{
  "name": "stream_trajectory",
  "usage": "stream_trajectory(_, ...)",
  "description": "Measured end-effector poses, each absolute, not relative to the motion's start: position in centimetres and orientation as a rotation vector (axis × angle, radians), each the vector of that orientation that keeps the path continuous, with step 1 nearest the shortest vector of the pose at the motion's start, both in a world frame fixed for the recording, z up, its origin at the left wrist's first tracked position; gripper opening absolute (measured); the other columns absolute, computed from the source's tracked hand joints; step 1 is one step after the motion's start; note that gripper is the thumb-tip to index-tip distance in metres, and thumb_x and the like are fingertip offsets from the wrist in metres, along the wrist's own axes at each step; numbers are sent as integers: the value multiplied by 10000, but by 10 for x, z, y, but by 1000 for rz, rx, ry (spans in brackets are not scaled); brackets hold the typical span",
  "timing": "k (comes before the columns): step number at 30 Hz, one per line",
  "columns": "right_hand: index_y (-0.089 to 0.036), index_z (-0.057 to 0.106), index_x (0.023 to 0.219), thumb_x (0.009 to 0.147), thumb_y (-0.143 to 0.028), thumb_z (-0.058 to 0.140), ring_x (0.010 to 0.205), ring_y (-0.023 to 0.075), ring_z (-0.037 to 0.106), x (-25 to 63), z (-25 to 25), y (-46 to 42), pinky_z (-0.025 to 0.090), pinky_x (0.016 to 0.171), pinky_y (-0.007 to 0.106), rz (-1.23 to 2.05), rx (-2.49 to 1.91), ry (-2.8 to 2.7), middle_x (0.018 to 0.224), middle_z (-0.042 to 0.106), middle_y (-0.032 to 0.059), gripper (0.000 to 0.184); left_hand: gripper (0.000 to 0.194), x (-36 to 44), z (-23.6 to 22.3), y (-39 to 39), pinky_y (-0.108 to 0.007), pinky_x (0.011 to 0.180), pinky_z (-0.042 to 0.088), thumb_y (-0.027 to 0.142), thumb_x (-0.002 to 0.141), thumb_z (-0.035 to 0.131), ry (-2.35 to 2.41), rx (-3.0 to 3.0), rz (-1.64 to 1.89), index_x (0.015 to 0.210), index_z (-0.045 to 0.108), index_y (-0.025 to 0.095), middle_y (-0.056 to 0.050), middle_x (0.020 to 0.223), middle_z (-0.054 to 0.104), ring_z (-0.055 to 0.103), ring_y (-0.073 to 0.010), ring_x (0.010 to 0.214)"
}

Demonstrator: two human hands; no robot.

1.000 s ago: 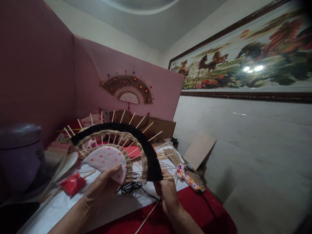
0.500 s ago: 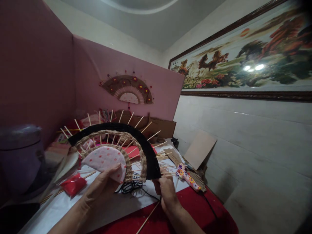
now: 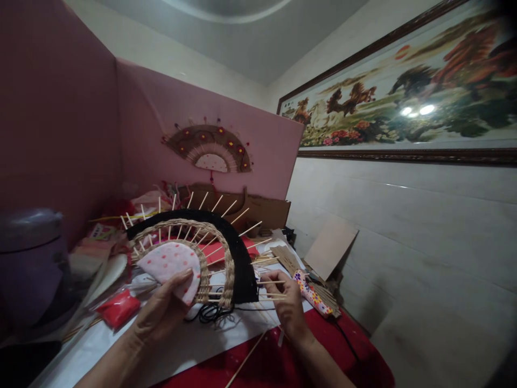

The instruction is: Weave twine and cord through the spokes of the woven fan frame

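My left hand (image 3: pixel 161 310) grips a half-round fan frame (image 3: pixel 226 242) by its pink dotted cloth centre (image 3: pixel 172 264), holding it upright over the table. The frame has a tan woven band, a black yarn band outside it, and several thin wooden sticks poking out. My right hand (image 3: pixel 286 307) is at the frame's lower right end, fingers pinched by the sticks and a black yarn strand (image 3: pixel 210 312); what they hold is too small to make out.
A spotted glue gun (image 3: pixel 313 293) lies on the red cloth right of my right hand. A red packet (image 3: pixel 117 308), white paper, loose sticks and cardboard pieces lie around. A purple pot (image 3: pixel 28 264) stands left. A finished fan hangs on the pink board (image 3: pixel 208 148).
The frame has dropped lower and tilted left. My right hand has moved right, away from the black band's end, to the stick tips.
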State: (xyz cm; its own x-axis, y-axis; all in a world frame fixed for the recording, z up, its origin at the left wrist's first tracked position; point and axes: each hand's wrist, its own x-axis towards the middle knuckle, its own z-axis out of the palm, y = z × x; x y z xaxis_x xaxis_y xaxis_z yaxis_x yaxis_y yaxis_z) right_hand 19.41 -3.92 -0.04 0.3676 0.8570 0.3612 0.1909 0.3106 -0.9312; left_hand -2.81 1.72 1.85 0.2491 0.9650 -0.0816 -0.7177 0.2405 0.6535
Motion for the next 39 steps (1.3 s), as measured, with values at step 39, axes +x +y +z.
stream_trajectory(39, -185, 578, 749, 852, -315, 512, 598, 133, 508, 225, 16, -43, 383, 593, 243, -184, -1297, -1363, 648, 570, -2, 179, 206, -31, 19, 16, -324, 631, 570, 49, 724, 589, 691, 692, 1096, 925, 592, 93, -92, 727, 703, 683, -222, 658)
